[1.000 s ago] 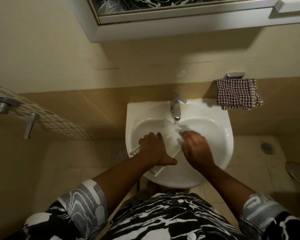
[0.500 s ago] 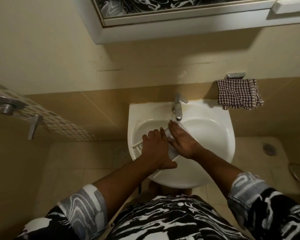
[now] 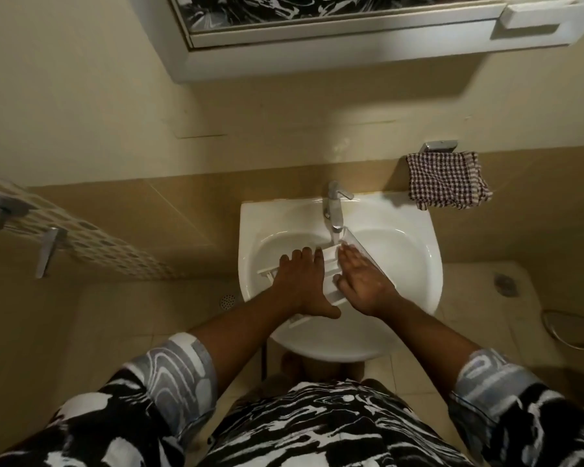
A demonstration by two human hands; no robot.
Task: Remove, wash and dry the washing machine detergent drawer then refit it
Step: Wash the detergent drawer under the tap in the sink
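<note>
No readable text anywhere.

Glossy white sink point(image 3: 415, 284), shiny metal tap point(image 3: 333, 205), seemingly plastic drawer point(image 3: 331, 278), checked cloth point(image 3: 447, 180)

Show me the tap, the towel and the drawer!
tap point(image 3: 333, 207): head view, on its metal spout.
towel point(image 3: 447, 180): head view, middle of the checked cloth.
drawer point(image 3: 329, 267): head view, its bare white middle.

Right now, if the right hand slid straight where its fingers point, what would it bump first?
Probably the water stream falling from the tap; the right hand lies flat on the drawer, fingers aimed there. Depth is unclear.
</note>
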